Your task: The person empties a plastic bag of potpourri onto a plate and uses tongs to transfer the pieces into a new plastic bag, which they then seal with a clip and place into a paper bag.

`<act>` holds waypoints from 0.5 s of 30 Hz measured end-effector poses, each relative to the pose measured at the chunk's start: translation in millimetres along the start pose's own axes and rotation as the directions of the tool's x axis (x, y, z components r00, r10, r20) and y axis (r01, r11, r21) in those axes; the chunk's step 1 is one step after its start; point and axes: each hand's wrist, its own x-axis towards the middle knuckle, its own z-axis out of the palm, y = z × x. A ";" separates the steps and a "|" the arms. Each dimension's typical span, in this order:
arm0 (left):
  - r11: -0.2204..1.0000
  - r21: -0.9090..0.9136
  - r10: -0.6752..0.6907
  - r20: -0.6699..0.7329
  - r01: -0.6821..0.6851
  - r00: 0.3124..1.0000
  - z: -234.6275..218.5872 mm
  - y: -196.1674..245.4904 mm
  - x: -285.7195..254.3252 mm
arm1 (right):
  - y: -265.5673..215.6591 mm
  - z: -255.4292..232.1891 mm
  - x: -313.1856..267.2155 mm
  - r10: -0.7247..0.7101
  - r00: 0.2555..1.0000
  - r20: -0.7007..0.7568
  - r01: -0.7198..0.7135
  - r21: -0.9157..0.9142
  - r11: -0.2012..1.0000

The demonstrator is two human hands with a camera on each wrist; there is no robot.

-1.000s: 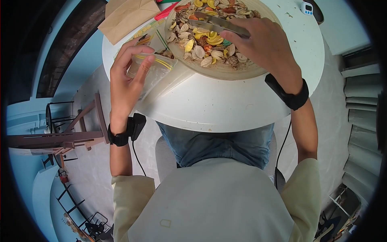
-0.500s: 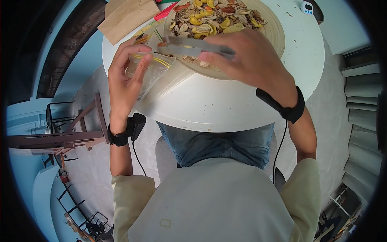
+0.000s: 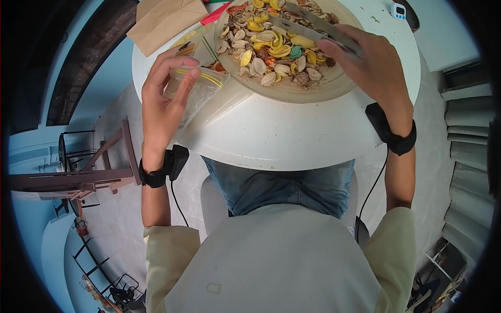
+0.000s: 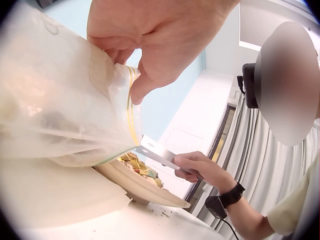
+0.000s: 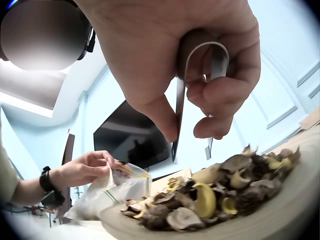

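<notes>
In the head view my left hand (image 3: 164, 107) holds the mouth of a clear zip-lock bag (image 3: 201, 104), its yellow zip strip beside the thumb. The left wrist view shows the thumb on the rim of the bag (image 4: 60, 115), with the mouth spread. My right hand (image 3: 380, 70) grips metal tongs (image 3: 297, 29) over a round plate (image 3: 292, 97) heaped with potpourri (image 3: 259, 66). The right wrist view has the tongs (image 5: 178, 112) between thumb and fingers, their arms apart above dried slices, yellow curls and cones. Some pieces show inside the bag's opening.
A brown paper bag (image 3: 167, 23) lies at the back left of the round white table (image 3: 261, 135), next to a red strip (image 3: 215, 14). At the back right stands a small timer (image 3: 398, 10). Crumbs dot the tabletop.
Half a second ago the tongs held an orange piece at the bag's mouth. Since then my right hand has moved right and back over the plate, tongs spread. The left hand has barely moved.
</notes>
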 end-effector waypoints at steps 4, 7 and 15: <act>1.000 0.026 -0.015 0.003 0.015 1.000 0.9 2.2 0.9 | 21.3 18.9 -2.6 -0.135 0.984 -0.118 0.126 -0.080 0.989; 0.999 0.030 0.014 0.002 -0.014 1.000 0.6 0.5 1.1 | 20.9 23.5 -0.1 -0.151 0.978 -0.143 0.142 -0.076 0.987; 0.999 0.044 0.005 0.006 -0.006 1.000 0.6 0.8 1.2 | -11.2 14.7 2.7 -0.129 0.989 -0.076 0.135 0.072 0.988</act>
